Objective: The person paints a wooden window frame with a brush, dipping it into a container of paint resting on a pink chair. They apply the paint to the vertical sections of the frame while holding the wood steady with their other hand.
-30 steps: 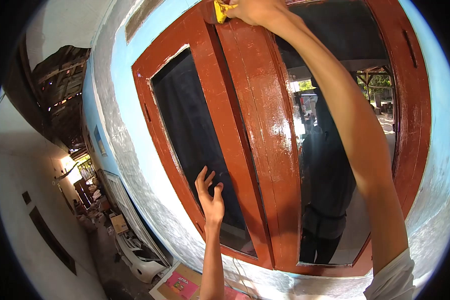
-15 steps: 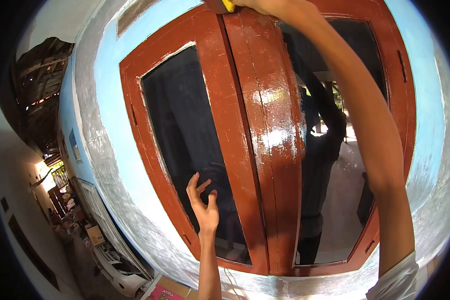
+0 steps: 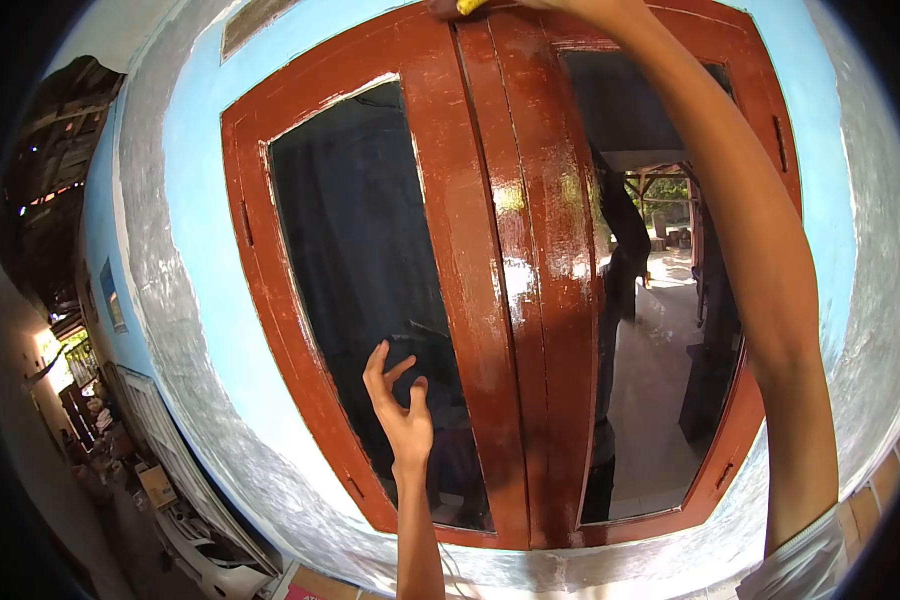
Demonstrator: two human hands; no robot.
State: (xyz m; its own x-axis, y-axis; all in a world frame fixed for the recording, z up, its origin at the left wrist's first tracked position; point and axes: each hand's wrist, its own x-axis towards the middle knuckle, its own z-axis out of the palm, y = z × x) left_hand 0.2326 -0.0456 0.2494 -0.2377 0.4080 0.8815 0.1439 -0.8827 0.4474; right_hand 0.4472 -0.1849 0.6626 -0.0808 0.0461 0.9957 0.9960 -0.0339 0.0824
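My right hand is raised to the top edge of the view, partly cut off, with its fingers closed on a paintbrush that has a yellow handle and dark reddish-brown bristles. The bristles lie at the top of a reddish-brown double shutter, whose middle boards shine as if wet. Lower down, my left hand is held up empty, fingers spread and slightly curled, in front of the left dark glass pane. The right pane reflects an arm and a bright yard.
A light blue wall with a grey unpainted band surrounds the frame. To the left runs a narrow passage with a cardboard box and a white curved panel. Pinkish-red packaging shows at the bottom edge.
The view has shifted, and the shutter appears a little further left. The paintbrush now sits slightly further right and higher at the top edge. My left hand keeps nearly the same pose.
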